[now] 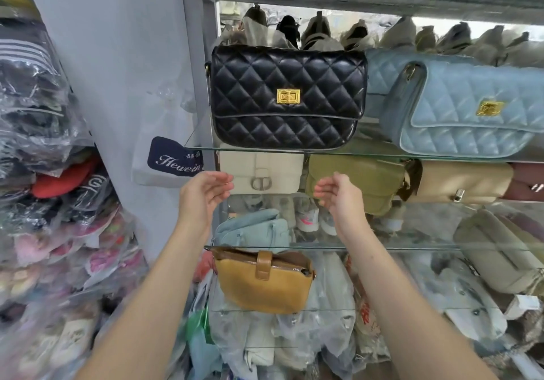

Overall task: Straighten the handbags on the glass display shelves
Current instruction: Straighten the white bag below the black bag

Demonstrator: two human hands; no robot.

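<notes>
Both hands, the left hand (206, 192) and right hand (338, 192), hover open and empty, flanking the cream bag (262, 170) without touching it. That bag stands under the glass shelf edge (382, 154). Above it: one black quilted bag (288, 97), one blue quilted bag (459, 106) cut off at the frame. Below: one tan bag (265, 282).

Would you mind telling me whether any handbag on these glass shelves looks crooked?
Yes: the light blue quilted handbag on the top glass shelf sits tilted, unlike the upright black quilted handbag beside it.
</notes>
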